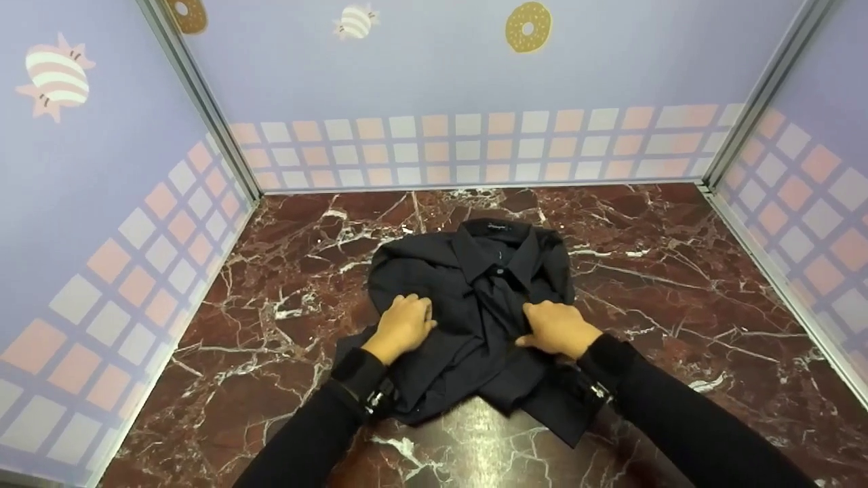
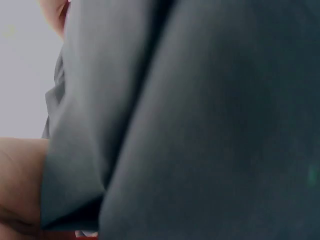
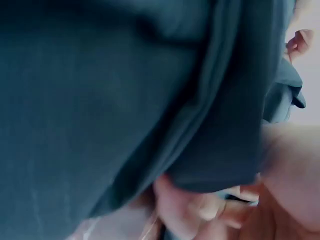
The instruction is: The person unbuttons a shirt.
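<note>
A black button-up shirt (image 1: 468, 325) lies rumpled, its collar (image 1: 498, 261) at the far end with one button showing. On its left side my left hand (image 1: 405, 325) grips the fabric with bent fingers. My right hand (image 1: 557, 327) pinches the shirt's right side, thumb and fingers curled into the cloth. Dark cloth (image 2: 190, 130) fills most of the left wrist view, with part of the left hand (image 2: 20, 180) at the edge. In the right wrist view, folded cloth (image 3: 100, 120) hangs close to the camera, and the right hand's fingers (image 3: 177, 205) show beneath it.
Under the shirt is a dark red marbled tabletop (image 1: 271, 352) with white veins. Patterned panels enclose it: a back wall (image 1: 434, 81), a left wall (image 1: 102, 176) and a right wall (image 1: 820, 156), with metal strips at the corners.
</note>
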A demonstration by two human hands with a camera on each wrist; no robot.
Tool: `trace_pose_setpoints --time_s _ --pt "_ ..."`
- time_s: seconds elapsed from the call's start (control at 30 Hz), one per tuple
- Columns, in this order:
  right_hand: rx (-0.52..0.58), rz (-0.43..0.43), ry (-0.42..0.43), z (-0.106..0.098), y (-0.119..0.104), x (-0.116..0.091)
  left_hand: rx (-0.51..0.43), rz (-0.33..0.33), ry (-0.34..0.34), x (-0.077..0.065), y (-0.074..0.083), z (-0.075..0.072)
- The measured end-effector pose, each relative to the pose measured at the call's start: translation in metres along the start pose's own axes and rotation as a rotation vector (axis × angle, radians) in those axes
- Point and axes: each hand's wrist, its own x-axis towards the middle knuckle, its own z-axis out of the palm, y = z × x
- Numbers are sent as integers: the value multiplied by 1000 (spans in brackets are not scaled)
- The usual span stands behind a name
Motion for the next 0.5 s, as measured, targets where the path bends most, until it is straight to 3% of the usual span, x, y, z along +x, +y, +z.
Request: trace_pose_setpoints --time_s 0.07,0.2,0.27,0.4,0.5 --pt "13 -17 -19 -2 6 3 -60 26 -6 4 -7 -2" --pt "25 -38 -14 -6 21 7 -135 8 -14 10 -22 -11" --pt "10 -32 -11 -8 30 9 -87 -33 -21 12 -30 -15" --pt "-39 -1 7 -17 51 13 101 -109 -41 14 -44 -21" --pt "-58 16 41 -23 68 17 175 -179 -66 15 -56 -27"
